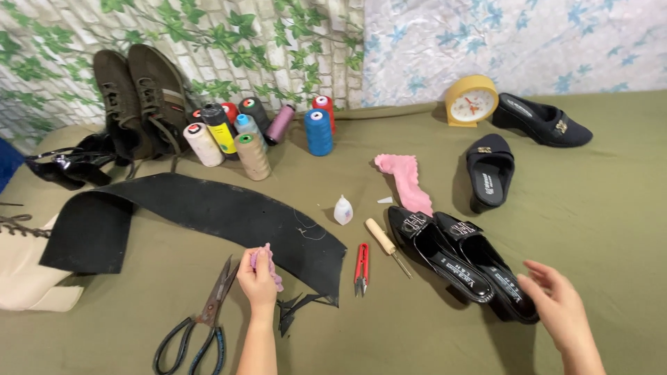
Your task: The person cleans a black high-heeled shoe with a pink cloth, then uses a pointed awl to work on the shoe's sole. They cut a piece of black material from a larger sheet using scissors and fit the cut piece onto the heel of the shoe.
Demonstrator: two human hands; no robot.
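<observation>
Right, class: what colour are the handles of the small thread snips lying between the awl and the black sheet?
Red: the thread snips have red handles, shown clearly in the head view.

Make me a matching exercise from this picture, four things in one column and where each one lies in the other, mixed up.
Things:
1. yellow clock
2. red thread snips
3. black-handled scissors
4. small pink piece

Places:
A. held in the left hand
B. at the back by the wall
C. left of the left hand
D. between the black sheet and the glossy black shoes

Pairs: 1-B, 2-D, 3-C, 4-A
</observation>
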